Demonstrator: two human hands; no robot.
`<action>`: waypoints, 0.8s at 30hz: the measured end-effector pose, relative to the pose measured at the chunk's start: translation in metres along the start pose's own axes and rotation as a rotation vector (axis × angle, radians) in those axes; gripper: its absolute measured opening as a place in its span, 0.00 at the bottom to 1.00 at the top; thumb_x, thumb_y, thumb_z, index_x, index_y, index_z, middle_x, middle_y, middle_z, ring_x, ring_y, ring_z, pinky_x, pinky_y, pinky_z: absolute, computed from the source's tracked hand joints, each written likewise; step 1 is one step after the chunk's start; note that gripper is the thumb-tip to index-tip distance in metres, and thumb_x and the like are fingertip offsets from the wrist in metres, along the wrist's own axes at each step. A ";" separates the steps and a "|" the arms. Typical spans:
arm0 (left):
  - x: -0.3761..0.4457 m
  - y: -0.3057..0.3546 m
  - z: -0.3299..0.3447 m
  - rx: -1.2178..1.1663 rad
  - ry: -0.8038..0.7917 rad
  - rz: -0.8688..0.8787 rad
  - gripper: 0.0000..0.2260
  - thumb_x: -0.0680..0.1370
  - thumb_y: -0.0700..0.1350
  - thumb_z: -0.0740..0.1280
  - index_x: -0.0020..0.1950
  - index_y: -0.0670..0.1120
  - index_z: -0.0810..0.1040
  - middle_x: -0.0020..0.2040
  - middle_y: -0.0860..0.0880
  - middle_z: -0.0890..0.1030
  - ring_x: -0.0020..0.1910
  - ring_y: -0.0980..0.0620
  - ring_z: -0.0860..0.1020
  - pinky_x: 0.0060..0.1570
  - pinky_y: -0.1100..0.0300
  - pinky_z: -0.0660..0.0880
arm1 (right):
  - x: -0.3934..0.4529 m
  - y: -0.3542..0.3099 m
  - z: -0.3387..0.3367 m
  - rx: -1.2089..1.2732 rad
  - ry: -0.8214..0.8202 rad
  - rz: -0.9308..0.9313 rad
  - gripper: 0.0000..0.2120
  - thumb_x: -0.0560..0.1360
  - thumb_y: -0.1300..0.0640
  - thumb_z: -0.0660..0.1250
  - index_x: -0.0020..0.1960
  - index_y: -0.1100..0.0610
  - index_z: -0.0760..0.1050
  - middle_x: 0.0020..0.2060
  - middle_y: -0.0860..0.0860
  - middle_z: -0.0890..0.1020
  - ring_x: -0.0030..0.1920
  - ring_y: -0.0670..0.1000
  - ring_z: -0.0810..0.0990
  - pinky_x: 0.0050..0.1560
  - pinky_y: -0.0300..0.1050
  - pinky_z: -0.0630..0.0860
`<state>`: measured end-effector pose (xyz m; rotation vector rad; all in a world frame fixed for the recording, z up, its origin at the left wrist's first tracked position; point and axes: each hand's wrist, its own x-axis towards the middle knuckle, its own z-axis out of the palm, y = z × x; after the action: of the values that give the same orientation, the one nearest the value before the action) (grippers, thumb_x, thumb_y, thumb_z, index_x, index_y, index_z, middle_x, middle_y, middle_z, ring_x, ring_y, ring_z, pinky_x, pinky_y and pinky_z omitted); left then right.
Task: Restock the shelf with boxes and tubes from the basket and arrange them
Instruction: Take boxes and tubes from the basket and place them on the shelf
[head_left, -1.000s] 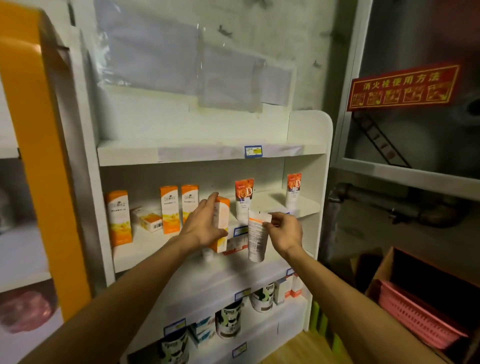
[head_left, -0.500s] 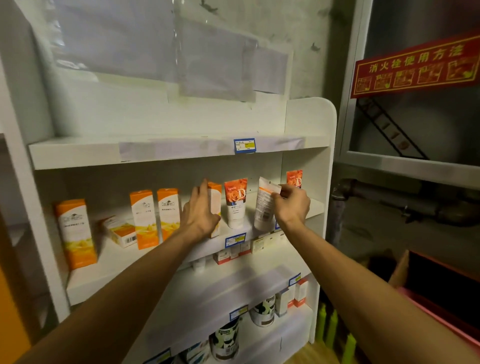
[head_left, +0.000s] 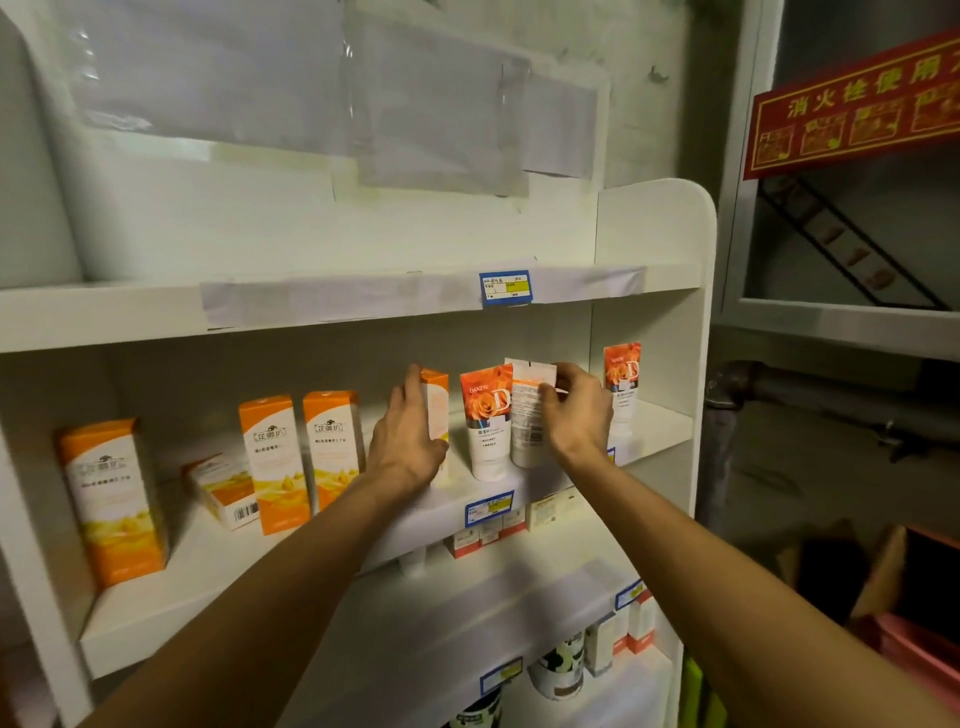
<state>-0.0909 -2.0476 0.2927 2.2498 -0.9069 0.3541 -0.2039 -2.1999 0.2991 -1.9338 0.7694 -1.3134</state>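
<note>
On the white middle shelf (head_left: 457, 501), my left hand (head_left: 408, 434) grips an upright orange-and-white box (head_left: 435, 402). My right hand (head_left: 576, 410) holds a white tube (head_left: 525, 415) with its back label facing me, standing cap-down beside a rose-printed tube (head_left: 487, 415). Another rose tube (head_left: 622, 379) stands behind my right hand at the shelf's right end. To the left stand two orange boxes (head_left: 270, 457) (head_left: 332, 447), a bigger one (head_left: 111, 499) at far left, and one box lying flat (head_left: 223, 488).
The empty shelf above (head_left: 311, 306) carries a blue price tag (head_left: 505, 287). Lower shelves hold small boxes (head_left: 483, 535) and round tins (head_left: 558, 662). A pink basket (head_left: 919, 654) sits in a cardboard box at lower right. A grey cabinet with a red sign (head_left: 852, 119) stands to the right.
Both hands carried the box and the tube up and onto the middle shelf. The view came closer and shifted right; the basket is now mostly out of frame.
</note>
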 end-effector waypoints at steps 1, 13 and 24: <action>0.001 0.001 -0.001 0.017 -0.012 0.006 0.49 0.74 0.42 0.76 0.82 0.50 0.42 0.78 0.43 0.61 0.72 0.39 0.69 0.66 0.46 0.72 | 0.001 0.001 -0.001 -0.020 -0.014 -0.006 0.15 0.80 0.58 0.67 0.67 0.56 0.77 0.60 0.53 0.83 0.59 0.56 0.82 0.61 0.52 0.77; -0.055 0.013 -0.007 0.218 0.027 0.143 0.47 0.77 0.54 0.70 0.81 0.40 0.40 0.82 0.41 0.43 0.81 0.43 0.45 0.77 0.53 0.45 | -0.064 0.049 -0.047 -0.458 -0.286 -0.044 0.24 0.81 0.43 0.58 0.70 0.58 0.69 0.68 0.58 0.75 0.70 0.60 0.69 0.66 0.56 0.69; -0.188 -0.026 0.056 0.427 -0.157 0.490 0.38 0.78 0.57 0.66 0.79 0.36 0.58 0.79 0.36 0.59 0.79 0.37 0.57 0.78 0.44 0.54 | -0.210 0.139 -0.086 -0.895 -0.765 -0.044 0.36 0.82 0.36 0.45 0.82 0.56 0.47 0.81 0.54 0.49 0.81 0.55 0.42 0.78 0.57 0.43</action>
<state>-0.2084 -1.9758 0.1507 2.4344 -1.5990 0.6470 -0.3661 -2.1387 0.0977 -2.8572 0.9726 -0.1020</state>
